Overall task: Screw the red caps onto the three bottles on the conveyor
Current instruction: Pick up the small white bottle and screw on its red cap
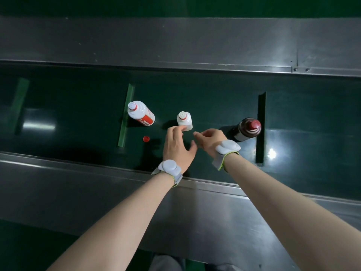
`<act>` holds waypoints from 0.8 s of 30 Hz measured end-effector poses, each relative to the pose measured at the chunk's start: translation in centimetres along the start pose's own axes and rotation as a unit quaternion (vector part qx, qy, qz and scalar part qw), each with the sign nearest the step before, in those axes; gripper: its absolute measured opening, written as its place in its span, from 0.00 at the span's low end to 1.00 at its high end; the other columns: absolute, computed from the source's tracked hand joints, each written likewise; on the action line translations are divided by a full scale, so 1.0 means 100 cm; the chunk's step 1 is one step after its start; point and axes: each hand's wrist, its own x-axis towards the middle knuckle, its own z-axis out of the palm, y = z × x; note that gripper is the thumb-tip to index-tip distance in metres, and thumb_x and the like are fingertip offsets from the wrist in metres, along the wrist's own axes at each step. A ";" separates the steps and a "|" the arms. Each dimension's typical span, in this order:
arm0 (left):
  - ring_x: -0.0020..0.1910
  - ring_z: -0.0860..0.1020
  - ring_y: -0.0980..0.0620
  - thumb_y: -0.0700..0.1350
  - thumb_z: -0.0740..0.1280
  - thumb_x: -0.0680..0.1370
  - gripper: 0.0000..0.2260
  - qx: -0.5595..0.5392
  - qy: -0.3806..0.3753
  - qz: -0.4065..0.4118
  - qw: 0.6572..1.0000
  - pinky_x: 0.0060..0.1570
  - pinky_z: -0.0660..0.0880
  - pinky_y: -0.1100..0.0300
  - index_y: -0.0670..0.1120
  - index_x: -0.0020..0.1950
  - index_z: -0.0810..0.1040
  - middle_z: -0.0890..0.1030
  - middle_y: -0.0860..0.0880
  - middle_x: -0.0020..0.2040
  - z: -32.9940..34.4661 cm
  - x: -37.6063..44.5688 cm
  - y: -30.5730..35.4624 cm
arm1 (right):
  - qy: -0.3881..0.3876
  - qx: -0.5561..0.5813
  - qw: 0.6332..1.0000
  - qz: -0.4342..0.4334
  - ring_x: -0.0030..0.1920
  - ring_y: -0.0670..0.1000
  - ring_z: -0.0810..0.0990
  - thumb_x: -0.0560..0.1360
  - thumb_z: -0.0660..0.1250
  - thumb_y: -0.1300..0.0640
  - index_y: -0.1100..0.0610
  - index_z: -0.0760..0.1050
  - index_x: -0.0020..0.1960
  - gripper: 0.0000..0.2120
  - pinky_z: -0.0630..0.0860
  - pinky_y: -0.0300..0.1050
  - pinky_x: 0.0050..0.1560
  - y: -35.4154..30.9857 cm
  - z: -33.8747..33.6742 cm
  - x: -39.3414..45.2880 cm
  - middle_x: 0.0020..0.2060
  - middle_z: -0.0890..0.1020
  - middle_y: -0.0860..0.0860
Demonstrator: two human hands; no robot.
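My left hand (176, 148): fingers loosely spread, fingertips touched near side of small white bottle (184, 120); held nothing. My right hand (210, 140): fingers curled, forefinger and thumb extended toward same bottle, just short of it; whether it pinched anything, could not tell. Small white bottle stood mid-belt, uncapped. Large white bottle (141, 113) far left, uncapped, just right of green cleat (126, 118). Loose red cap (146, 138) lay near it. Brown bottle (248, 128) right, red-capped, against dark cleat (260, 128). Conveyor belt (302, 118) open further right; steel rails (175, 42) bounded near and far edges.
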 end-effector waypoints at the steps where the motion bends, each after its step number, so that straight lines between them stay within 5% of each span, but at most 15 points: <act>1: 0.61 0.79 0.46 0.46 0.76 0.74 0.24 0.006 0.017 -0.009 1.000 0.53 0.81 0.46 0.47 0.68 0.75 0.73 0.48 0.65 0.003 0.003 -0.005 | 0.023 -0.013 1.000 0.005 0.45 0.51 0.86 0.70 0.69 0.30 0.47 0.81 0.44 0.19 0.82 0.52 0.56 0.004 0.000 0.001 0.39 0.86 0.43; 4: 0.68 0.75 0.40 0.47 0.78 0.74 0.30 0.021 0.039 -0.065 0.997 0.64 0.77 0.42 0.44 0.73 0.72 0.72 0.44 0.70 0.012 0.015 -0.020 | 0.056 -0.001 0.998 -0.010 0.50 0.50 0.84 0.74 0.72 0.37 0.46 0.81 0.49 0.13 0.78 0.46 0.55 0.018 0.000 0.004 0.42 0.83 0.39; 9: 0.76 0.69 0.39 0.46 0.80 0.75 0.37 0.024 -0.065 -0.097 0.993 0.75 0.68 0.48 0.41 0.80 0.67 0.69 0.41 0.77 0.025 0.056 -0.035 | 0.075 0.015 0.995 -0.058 0.49 0.49 0.84 0.77 0.73 0.43 0.48 0.81 0.57 0.12 0.77 0.42 0.50 0.040 0.001 0.001 0.46 0.84 0.41; 12: 0.72 0.72 0.40 0.46 0.79 0.75 0.33 0.038 -0.132 -0.060 0.989 0.70 0.71 0.46 0.44 0.76 0.70 0.73 0.44 0.75 0.027 0.076 -0.040 | 0.080 0.004 0.993 -0.088 0.48 0.48 0.84 0.77 0.73 0.45 0.49 0.82 0.58 0.12 0.74 0.36 0.44 0.047 0.000 -0.004 0.45 0.84 0.42; 18: 0.56 0.77 0.38 0.50 0.79 0.75 0.25 0.078 -0.149 -0.052 0.984 0.50 0.76 0.45 0.45 0.63 0.70 0.80 0.44 0.56 0.025 0.086 -0.039 | 0.094 -0.029 0.988 -0.118 0.48 0.49 0.84 0.78 0.73 0.46 0.50 0.81 0.59 0.13 0.80 0.44 0.52 0.048 -0.004 -0.018 0.48 0.86 0.46; 24: 0.54 0.77 0.40 0.53 0.79 0.74 0.22 0.107 -0.169 -0.017 0.980 0.48 0.77 0.46 0.48 0.60 0.72 0.80 0.47 0.55 -0.004 0.067 -0.022 | 0.108 -0.024 0.984 -0.142 0.47 0.47 0.84 0.77 0.74 0.47 0.50 0.81 0.61 0.14 0.78 0.40 0.51 0.023 -0.006 -0.044 0.48 0.86 0.44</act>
